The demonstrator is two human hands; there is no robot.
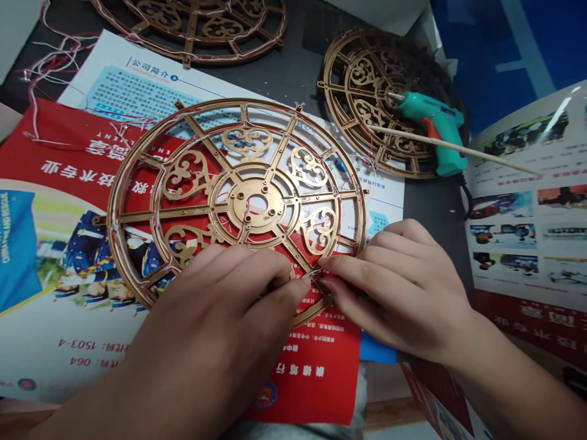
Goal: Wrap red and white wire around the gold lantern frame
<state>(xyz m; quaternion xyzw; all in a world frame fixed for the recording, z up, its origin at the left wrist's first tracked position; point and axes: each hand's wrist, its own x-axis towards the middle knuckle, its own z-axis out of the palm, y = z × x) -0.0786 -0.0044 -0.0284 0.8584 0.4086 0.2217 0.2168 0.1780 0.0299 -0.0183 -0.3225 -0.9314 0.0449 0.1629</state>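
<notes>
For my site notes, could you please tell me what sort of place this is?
Probably a craft or assembly workbench, judging by the teal glue gun, gold openwork wheel-shaped frames and loose red and white wires.

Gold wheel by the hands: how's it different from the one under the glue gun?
The front wheel has the left hand and right hand at its edge; the back wheel has a glue gun on it. The front wheel looks bigger than the back wheel. The front wheel lies over printed papers, the back wheel mostly over the dark table. Both are round and gold, with spokes and curls.
</notes>
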